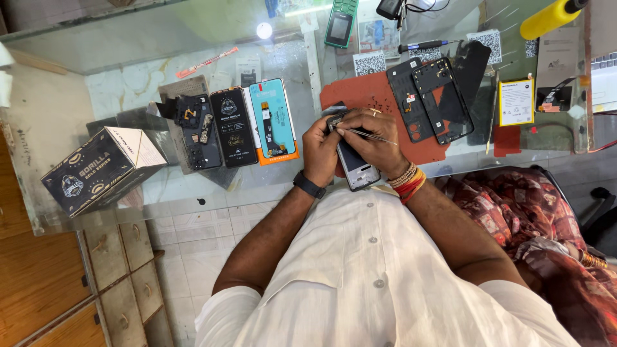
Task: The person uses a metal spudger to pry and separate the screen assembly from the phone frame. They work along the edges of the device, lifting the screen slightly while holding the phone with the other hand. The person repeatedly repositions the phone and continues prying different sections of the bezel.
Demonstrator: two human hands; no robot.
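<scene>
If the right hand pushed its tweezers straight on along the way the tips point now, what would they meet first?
The right hand aims the tweezers left toward the top of the opened phone. The tips already sit at that phone's upper end, so they would meet it first, then probably the left hand fingers gripping it; depth is unclear.

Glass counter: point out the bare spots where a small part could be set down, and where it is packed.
Bare glass lies beyond the dark box, left of the screen panels. A narrow strip runs between those panels and the left hand. Crowded: the red mat with black phone frames, and the right hand with tweezers.
</scene>
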